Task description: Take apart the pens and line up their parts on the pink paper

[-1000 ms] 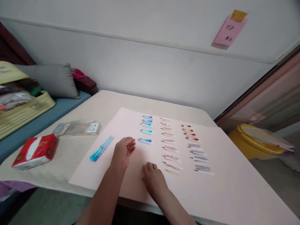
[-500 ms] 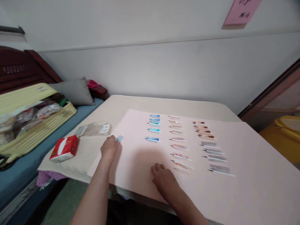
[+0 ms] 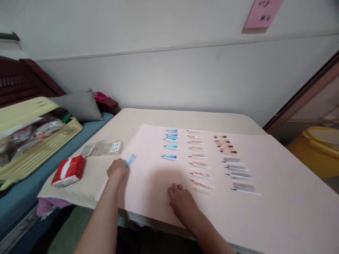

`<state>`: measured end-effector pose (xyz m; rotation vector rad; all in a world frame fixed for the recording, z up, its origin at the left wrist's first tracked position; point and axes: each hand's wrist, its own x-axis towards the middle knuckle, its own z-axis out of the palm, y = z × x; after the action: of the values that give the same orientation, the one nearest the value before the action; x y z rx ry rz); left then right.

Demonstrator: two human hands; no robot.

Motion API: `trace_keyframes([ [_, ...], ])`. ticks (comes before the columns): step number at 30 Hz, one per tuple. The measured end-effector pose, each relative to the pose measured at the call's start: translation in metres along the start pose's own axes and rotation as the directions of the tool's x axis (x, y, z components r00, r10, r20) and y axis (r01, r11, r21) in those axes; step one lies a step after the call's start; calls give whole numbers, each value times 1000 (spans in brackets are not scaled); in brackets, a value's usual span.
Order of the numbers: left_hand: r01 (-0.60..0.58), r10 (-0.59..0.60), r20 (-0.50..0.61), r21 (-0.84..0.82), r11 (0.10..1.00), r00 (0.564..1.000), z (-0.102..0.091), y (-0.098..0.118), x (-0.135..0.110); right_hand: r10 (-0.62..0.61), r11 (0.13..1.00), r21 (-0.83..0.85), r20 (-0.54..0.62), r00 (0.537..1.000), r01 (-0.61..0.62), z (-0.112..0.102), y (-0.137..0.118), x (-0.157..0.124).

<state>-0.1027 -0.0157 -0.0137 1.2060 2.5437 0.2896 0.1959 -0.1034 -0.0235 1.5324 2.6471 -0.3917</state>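
Observation:
My left hand [image 3: 117,169] is closed around a few slim light-blue pen barrels [image 3: 130,161], over the left part of a pale pink sheet [image 3: 148,190]. Their lower ends are hidden by the fingers. My right hand [image 3: 181,199] rests on the sheet near its front edge, fingers loosely bent and apart, with nothing visible in them. Beyond it lies a column of blue pen parts [image 3: 169,157], each beside a thin white refill. To its right are pinkish pen parts [image 3: 200,164], and further right brown ones [image 3: 228,152] above grey ones [image 3: 243,187].
At the table's left lie a red tissue pack [image 3: 69,170] and clear plastic packaging [image 3: 103,148] with labels. A bed with a grey pillow [image 3: 82,106] and a yellow open bag [image 3: 53,141] stands left. A yellow container [image 3: 315,148] is at the right. A wall backs the table [image 3: 182,117].
The light-blue barrels now stick out further from my left hand, which has shifted slightly left. My right hand stays in about the same place. The whole view has moved slightly.

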Motion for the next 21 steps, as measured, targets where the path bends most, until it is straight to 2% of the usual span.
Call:
trace_keyframes([
  [10,-9,9,17,-23,1000,1000,0,1,-2,-4,1000,-18,-5,1000,4,-2,-2,-1],
  [14,6,-8,-37,-58,998,999,-8,2,-4,-6,1000,6,1,1000,6,-3,-1,-2],
  [18,-56,33,-99,-248,967,995,-13,16,-12,-7,1000,12,-38,999,7,-6,0,-3],
  [21,-142,143,-30,-441,886,989,-2,41,-32,42,989,142,-65,997,-32,-13,1,-1],
])
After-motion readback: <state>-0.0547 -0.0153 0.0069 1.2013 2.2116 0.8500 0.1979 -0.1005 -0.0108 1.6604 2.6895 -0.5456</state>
